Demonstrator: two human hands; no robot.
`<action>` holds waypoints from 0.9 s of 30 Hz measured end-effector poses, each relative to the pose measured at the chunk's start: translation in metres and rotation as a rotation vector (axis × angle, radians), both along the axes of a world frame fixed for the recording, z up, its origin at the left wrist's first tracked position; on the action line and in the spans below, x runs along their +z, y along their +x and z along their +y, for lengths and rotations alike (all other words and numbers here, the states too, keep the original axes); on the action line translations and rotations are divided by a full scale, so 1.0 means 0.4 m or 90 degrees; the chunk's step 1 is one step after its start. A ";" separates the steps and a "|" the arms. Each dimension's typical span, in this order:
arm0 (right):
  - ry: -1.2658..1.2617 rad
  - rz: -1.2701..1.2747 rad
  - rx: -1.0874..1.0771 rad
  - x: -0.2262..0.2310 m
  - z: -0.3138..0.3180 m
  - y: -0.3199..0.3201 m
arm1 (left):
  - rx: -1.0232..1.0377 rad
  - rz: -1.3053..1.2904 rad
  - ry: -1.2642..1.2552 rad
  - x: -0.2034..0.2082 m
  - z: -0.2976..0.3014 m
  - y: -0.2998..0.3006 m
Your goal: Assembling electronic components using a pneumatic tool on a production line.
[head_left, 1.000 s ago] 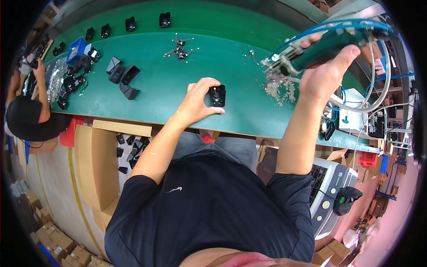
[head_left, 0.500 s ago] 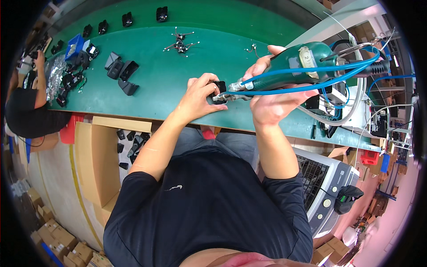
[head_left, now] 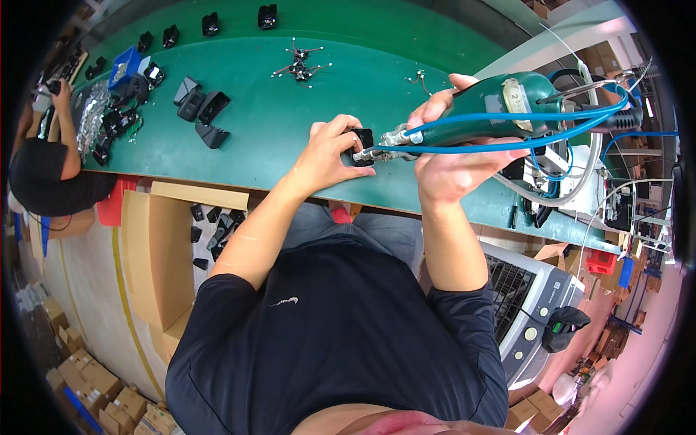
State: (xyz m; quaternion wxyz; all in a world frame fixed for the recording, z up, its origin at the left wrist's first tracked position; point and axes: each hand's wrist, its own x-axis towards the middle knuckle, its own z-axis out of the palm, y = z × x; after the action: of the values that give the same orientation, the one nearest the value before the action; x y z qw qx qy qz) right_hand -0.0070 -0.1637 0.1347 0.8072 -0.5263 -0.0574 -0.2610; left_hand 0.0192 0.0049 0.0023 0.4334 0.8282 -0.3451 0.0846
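Note:
My left hand (head_left: 328, 156) is closed around a small black plastic housing (head_left: 366, 135) near the front edge of the workbench, its thumb and fingers on either side. Wrapped about a green powered screwdriver (head_left: 475, 109) is my right hand (head_left: 446, 174). The tool lies almost level, with two blue air hoses along it and a grey cable at its back end. Its metal nose (head_left: 391, 145) reaches to the housing; the exact contact at the tip is too small to make out.
On the green bench (head_left: 268, 116) lie black plastic covers (head_left: 210, 107), wired parts (head_left: 301, 70) and a blue bin (head_left: 125, 69). Several black housings line the back. An open carton (head_left: 170, 254) and an air cooler (head_left: 525, 312) flank me. Another person (head_left: 47, 174) works at far left.
The whole view has shifted slightly. Both hands keep their hold, and the screwdriver's nose stays at the black housing.

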 end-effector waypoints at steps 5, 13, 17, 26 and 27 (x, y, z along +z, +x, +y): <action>-0.003 0.005 0.021 -0.005 -0.001 0.001 | -0.012 0.015 0.018 0.006 0.003 0.003; 0.104 0.017 0.064 -0.041 0.007 0.012 | -0.012 0.031 0.017 0.003 0.001 0.005; 0.043 0.027 0.043 0.006 0.004 0.016 | 0.003 0.048 0.009 0.000 0.001 0.001; -0.010 -0.024 -0.025 0.087 -0.004 0.052 | 0.013 0.058 -0.056 -0.001 0.003 -0.003; -0.040 -0.020 -0.070 0.069 0.011 0.060 | 0.013 0.057 -0.055 0.001 0.003 -0.004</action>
State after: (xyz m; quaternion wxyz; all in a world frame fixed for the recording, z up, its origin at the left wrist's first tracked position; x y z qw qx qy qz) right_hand 0.0170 -0.1591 0.1621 0.7736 -0.5498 -0.0496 -0.3112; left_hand 0.0175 0.0060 0.0027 0.4827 0.8151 -0.3133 0.0669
